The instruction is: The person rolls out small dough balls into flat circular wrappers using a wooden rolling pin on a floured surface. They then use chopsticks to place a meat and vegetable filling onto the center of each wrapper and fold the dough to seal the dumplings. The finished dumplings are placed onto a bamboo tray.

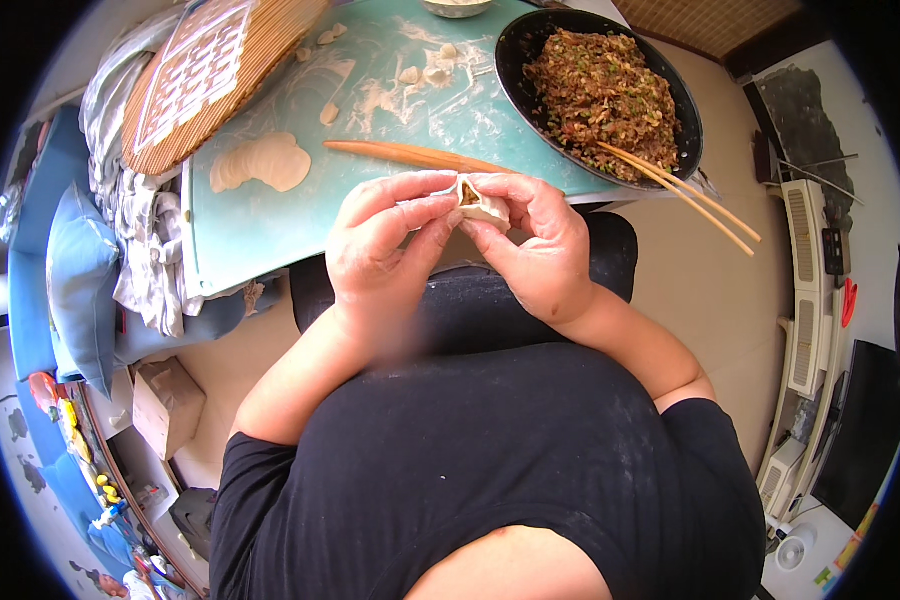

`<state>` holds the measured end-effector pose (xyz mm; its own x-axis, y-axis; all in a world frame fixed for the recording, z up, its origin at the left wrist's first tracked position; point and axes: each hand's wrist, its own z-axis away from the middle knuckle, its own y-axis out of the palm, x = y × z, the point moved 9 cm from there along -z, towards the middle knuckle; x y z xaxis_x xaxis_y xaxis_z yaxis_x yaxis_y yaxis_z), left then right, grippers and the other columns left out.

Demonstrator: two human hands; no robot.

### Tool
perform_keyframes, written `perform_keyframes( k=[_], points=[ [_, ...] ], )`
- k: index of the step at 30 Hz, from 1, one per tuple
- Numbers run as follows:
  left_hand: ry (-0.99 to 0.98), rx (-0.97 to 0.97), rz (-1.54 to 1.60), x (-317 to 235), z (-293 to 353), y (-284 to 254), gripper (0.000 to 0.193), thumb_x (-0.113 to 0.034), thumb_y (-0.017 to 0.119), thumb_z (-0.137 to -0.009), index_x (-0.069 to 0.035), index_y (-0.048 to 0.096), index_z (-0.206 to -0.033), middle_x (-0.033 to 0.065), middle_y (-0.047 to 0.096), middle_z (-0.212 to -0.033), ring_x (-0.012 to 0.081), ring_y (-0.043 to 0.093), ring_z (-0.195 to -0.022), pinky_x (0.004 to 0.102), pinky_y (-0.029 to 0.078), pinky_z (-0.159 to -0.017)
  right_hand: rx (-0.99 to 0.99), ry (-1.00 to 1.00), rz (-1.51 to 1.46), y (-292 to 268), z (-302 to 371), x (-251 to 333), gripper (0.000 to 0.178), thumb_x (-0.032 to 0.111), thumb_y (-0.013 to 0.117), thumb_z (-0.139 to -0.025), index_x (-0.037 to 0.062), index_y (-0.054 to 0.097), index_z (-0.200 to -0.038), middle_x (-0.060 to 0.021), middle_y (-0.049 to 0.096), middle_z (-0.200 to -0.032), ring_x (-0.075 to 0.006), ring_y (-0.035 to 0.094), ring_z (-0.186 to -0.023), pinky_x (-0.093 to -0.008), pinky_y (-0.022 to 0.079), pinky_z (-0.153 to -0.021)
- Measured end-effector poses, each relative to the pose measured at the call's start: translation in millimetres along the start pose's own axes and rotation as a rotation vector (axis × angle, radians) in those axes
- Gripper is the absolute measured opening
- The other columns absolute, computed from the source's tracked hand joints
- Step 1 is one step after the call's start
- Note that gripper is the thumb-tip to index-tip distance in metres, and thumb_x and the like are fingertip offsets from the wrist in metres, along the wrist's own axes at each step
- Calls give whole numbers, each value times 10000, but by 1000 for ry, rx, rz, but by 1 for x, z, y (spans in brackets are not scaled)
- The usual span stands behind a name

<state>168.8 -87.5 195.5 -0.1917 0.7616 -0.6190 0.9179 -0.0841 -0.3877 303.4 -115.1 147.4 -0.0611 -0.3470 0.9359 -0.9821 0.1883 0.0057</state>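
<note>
Between my two hands is a dumpling (pixel 482 206), its wrapper partly folded, with brown filling showing through a gap at the top. My left hand (pixel 390 235) pinches its left side between thumb and fingers. On the other side, my right hand (pixel 538 232) grips it the same way. Flour whitens the fingertips of both. Just beyond the hands lies a wooden rolling pin (pixel 410 153) on the teal table (pixel 270 225). A fanned stack of round dough wrappers (pixel 262 163) rests to the left of it.
A black pan (pixel 510 70) of minced filling (pixel 605 95) stands at the far right, wooden chopsticks (pixel 705 205) jutting over its near rim. Small dough pieces (pixel 410 75) lie on the floured tabletop. At the far left is a round woven tray (pixel 145 125); a white bowl (pixel 457 8) sits at the back.
</note>
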Motion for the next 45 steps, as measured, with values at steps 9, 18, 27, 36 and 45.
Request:
perform_keyframes(
  k=[9,18,27,36,45],
  points=[
    [-89,30,-26,3,-3,2,194,43,693,-689,-11,641,-869,109,602,-1042,231,577,-969,309,461,-812,12,7,-1,0,2,2,290,11,661,-779,20,572,-1055,-68,645,-920,-90,592,-761,-231,491,-681],
    [-25,135,-56,1,-3,7,249,19,705,-690,-26,672,-932,128,610,-1107,242,575,-1003,326,458,-830,59,-13,71,-1,3,0,306,2,664,-759,25,582,-1053,-81,626,-905,-93,559,-700,-234,475,-657],
    [138,73,-185,-13,-4,7,195,26,730,-610,-34,644,-775,103,649,-962,249,598,-900,332,467,-795,64,-17,57,1,5,-3,302,5,671,-758,16,585,-1048,-80,620,-899,-84,531,-666,-224,463,-631],
    [-8,72,-93,-3,-4,5,209,23,730,-635,-38,670,-825,101,635,-1029,235,586,-948,327,464,-784,71,6,75,1,5,-3,281,17,674,-761,2,585,-1027,-85,626,-909,-96,551,-673,-231,469,-622],
    [39,91,-76,-3,-1,8,200,-11,725,-631,-54,626,-800,97,630,-1001,268,585,-910,349,453,-793,93,-75,133,4,4,3,284,32,683,-758,10,582,-1022,-100,640,-968,-120,585,-710,-241,482,-650]
  ],
)
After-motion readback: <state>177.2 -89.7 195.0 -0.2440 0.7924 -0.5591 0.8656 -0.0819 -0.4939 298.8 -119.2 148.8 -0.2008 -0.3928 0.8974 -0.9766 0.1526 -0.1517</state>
